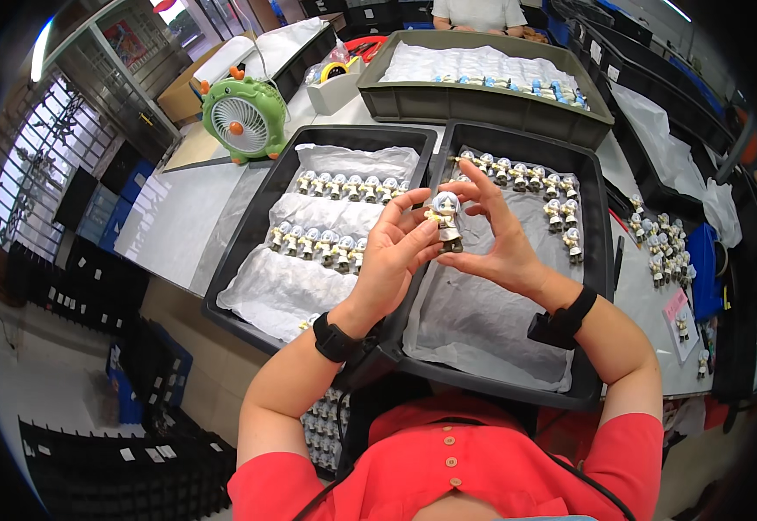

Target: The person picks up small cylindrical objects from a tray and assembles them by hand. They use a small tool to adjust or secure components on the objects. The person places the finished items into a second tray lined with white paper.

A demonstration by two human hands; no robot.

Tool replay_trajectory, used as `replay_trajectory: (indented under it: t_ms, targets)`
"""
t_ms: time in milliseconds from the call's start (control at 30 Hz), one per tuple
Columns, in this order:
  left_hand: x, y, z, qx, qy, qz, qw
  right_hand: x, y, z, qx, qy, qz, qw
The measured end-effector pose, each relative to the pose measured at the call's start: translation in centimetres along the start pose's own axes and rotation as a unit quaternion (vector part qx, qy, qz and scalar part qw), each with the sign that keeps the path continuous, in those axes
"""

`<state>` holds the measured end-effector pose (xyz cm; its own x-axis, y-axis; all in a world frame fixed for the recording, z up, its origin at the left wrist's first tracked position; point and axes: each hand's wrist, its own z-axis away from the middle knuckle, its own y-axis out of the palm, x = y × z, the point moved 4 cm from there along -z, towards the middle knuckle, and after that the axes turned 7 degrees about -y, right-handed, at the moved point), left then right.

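Head view, looking down: a small figurine (445,221) with a pale rounded head and a light body, raised above the seam between two black trays (435,174) and pinched between both hands. Left hand (393,256) curled around it from the left, thumb and fingertips pressed to its lower body and back — grasping, not clenched. Right hand (498,236) meeting it from the right, thumb and forefinger closing on the figure while the remaining fingers fan out loose toward the far side. Black bands on both wrists, red sleeves near the lower edge. In the left tray, two rows of similar figurines (322,245) standing on crumpled white padding (278,286); in the right tray, more of them lined along the far and right sides, the near part showing only bare padding. Farther off, a grey-green crate (482,102) with another row of small figures on white sheets, and on the far left a green desk fan (244,117) shaped like a little creature. More figurines (663,247) grouped on the table to the right of the trays. By the look of it — light, stiff, hard-surfaced, probably smooth painted plastic, with thin parts liable to scuff or snap; best held by the torso or base rather than the large head or any slim limb.
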<state>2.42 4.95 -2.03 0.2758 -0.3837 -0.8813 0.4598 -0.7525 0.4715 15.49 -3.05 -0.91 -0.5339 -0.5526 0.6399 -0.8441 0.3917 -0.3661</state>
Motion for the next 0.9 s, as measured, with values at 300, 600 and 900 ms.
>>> replay_trajectory:
  t_ms: [300, 600, 900]
  targets:
    - [1.1, -0.5, -0.1, 0.001, -0.052, 0.005, 0.999, 0.3, -0.1, -0.1, -0.005, -0.009, 0.008, 1.0]
    - [1.5, 1.1, 0.1, 0.044, -0.048, -0.03, 0.997, 2.1, 0.9, -0.3, 0.028, -0.159, 0.134, 0.978]
    - [0.9, 1.1, 0.1, 0.01, 0.011, -0.086, 0.996, 1.4, 0.7, -0.5, 0.009, -0.112, 0.092, 0.989]
